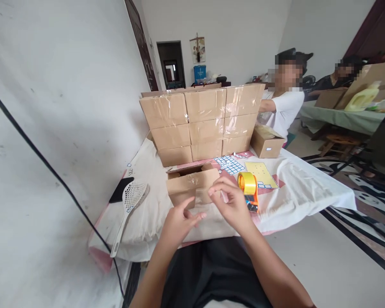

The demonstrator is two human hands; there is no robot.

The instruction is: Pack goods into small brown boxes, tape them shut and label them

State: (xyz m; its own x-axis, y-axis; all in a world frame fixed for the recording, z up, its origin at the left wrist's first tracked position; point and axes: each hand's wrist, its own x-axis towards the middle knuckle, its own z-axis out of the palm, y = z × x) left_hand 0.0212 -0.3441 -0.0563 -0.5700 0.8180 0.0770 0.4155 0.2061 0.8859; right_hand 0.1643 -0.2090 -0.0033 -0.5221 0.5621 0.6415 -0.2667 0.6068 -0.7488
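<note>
A small cardboard box (181, 187) stands in front of me, with its top partly open at the back and shiny clear tape across its front. Just before its lower front, my left hand (181, 220) is open, thumb and fingers apart. My right hand (231, 202) is closed in a pinch at the box's right front edge; what lies between its fingertips, if anything, I cannot make out. Right beside that hand is an orange tape dispenser (256, 197) carrying a yellowish roll of tape (247, 184).
Taped cardboard boxes (206, 128) form a stacked wall behind. A slotted scoop (128, 205) lies left on the tablecloth (154, 222). Blue-edged label sheets (229, 164) and a yellow sheet (259, 171) lie right. Another box (266, 143) stands near a person in white (290, 107).
</note>
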